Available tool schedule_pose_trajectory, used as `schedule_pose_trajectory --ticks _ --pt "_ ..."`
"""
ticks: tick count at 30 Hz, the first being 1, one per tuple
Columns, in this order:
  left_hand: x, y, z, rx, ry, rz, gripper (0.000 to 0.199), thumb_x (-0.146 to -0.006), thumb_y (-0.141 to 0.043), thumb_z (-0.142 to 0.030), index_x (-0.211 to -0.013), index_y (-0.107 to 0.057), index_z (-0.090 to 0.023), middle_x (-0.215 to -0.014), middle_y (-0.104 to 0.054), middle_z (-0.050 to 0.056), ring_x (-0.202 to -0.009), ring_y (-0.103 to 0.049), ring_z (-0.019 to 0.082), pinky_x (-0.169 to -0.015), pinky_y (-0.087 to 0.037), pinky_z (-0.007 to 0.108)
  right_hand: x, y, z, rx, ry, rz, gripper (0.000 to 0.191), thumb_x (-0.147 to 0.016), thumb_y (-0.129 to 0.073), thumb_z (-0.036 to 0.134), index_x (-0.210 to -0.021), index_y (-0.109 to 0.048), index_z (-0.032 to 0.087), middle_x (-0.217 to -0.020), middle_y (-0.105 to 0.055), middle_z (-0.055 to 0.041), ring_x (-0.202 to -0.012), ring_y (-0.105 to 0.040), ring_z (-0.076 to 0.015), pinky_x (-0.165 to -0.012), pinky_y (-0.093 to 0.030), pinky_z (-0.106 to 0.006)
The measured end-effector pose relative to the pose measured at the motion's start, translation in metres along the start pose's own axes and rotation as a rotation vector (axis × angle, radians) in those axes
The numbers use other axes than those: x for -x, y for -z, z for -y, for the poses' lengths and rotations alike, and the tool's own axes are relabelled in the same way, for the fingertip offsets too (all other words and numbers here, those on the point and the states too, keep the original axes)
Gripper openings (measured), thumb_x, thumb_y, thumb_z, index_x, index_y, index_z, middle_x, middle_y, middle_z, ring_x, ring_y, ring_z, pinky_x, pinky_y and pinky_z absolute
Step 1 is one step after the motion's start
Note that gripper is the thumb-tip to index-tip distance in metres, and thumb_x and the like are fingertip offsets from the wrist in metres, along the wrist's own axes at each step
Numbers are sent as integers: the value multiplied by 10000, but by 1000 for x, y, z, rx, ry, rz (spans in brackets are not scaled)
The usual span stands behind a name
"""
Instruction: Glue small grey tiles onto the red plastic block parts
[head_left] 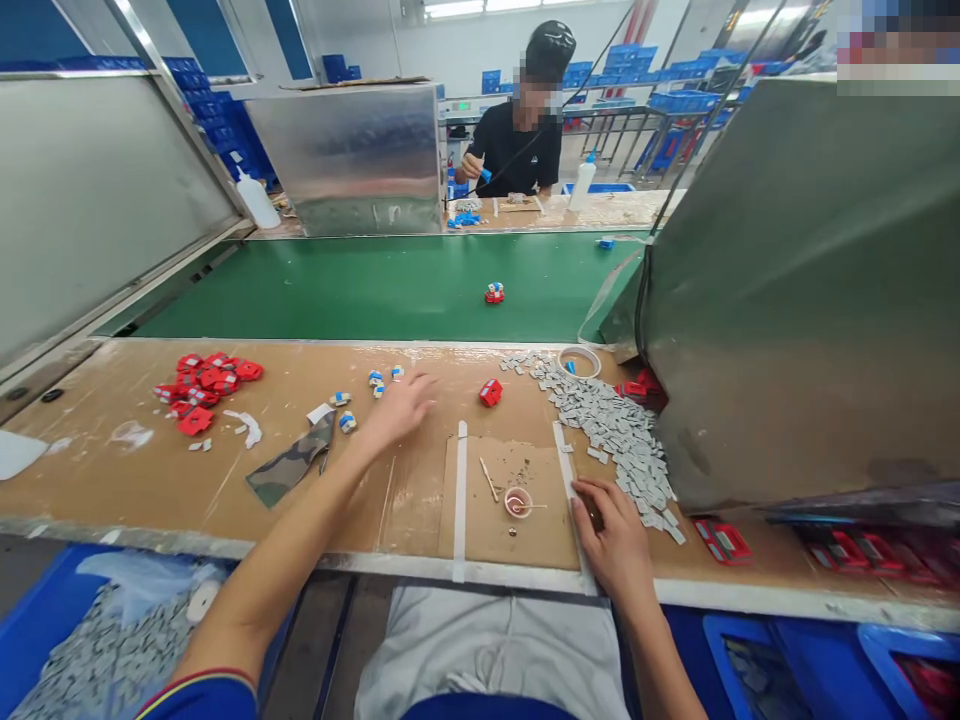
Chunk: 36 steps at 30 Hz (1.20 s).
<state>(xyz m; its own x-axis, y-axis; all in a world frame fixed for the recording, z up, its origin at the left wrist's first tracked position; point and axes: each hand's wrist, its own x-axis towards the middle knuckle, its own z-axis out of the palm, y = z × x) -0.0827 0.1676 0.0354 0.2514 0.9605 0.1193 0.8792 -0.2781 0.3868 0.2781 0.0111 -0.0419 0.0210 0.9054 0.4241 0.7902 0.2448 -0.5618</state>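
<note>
Room past L hand (406,402), grip splayed, R hand (613,535) nr tape (564,455) edge, grip unclear

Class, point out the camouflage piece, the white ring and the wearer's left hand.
Camouflage piece (292,465): head view, middle of its patterned surface.
White ring (598,363): head view, right side of its rim.
Left hand (400,406): head view, back of the hand.

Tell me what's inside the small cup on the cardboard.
In the small cup, a thin stick leans out over the rim, with something pinkish below. Whatever lies beneath that is covered.
</note>
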Motion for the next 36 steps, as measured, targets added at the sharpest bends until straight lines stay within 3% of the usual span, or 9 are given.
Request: schedule_pose_trajectory --ticks 2,5,9,13,18,22,26,30,36 --pt "-25 -26 -33 44 -28 30 448 -983 -595 -352 -1401 -585 -191 -1392 -618 146 -1291 -590 311 -1126 -456 437 -1 0 0 -10 -10 -3 316 -1039 -477 396 -1099 -699 179 -1120 -710 -134 -1062 -647 -285 -934 -508 -456" --pt "-55 -57 -74 75 -1 50 421 -967 -617 -446 -1219 -671 -114 -1228 -655 204 -1108 -669 350 -965 -540 470 2 1 0 -49 -26 -10 285 -1036 -491 386 -1094 -696 196 -1119 -714 -126 -1055 -652 -285 -925 -512 -457" --pt "-64 -64 -100 116 -83 59 160 -908 -688 -249 -1047 -706 -173 -1069 -687 124 -995 -688 305 -903 -544 419 6 3 1 -110 -49 -26 249 -1040 -498 369 -1092 -692 221 -1115 -719 -109 -1052 -663 -273 -922 -521 -443" --pt "-30 -46 -95 161 -181 52 181 -894 -713 -181 -1069 -709 -229 -1032 -725 65 -973 -686 260 -888 -534 363 6 5 3 -118 -66 -26 242 -1041 -505 370 -1090 -694 228 -1102 -723 -101 -1047 -670 -274 -913 -524 -437" --pt "50 -27 -82 220 -92 -66 441 -884 -746 -173 -1302 -617 -220 -1078 -738 76 -989 -688 253 -887 -543 367 3 5 -1 -103 -62 -18 243 -1035 -517 375 -1082 -700 222 -1076 -718 -102 -1022 -667 -277 -899 -520 -440" --pt "101 -25 -88 344 -67 -180 189 -914 -747 -231 -1094 -694 -208 -993 -751 64 -916 -681 230 -814 -543 326 3 9 0 -125 -42 -15 219 -1028 -535 355 -1084 -698 218 -1068 -714 -102 -1009 -669 -275 -893 -517 -436" --pt "126 -36 -100 538 -87 -215 262 -917 -762 -411 -1064 -735 -196 -973 -779 78 -869 -687 218 -799 -549 316 3 15 18 -171 16 -70 184 -1019 -568 311 -1119 -683 209 -1064 -709 -100 -981 -668 -247 -862 -531 -388" --pt "141 -56 -111 771 -17 -146 444 -890 -729 -579 -1091 -758 -183 -951 -782 88 -795 -720 198 -734 -574 288 -4 14 47 -339 31 128 262 -1010 -614 291 -1257 -647 209 -948 -701 -54 -764 -643 -178 -696 -537 -302" --pt "156 -74 -111 965 162 21 413 -828 -839 -427 -1137 -735 -173 -992 -800 92 -802 -759 211 -715 -609 281 -24 7 69 -481 43 201 139 -1026 -596 206 -1046 -731 227 -930 -751 -56 -771 -694 -166 -659 -551 -270"
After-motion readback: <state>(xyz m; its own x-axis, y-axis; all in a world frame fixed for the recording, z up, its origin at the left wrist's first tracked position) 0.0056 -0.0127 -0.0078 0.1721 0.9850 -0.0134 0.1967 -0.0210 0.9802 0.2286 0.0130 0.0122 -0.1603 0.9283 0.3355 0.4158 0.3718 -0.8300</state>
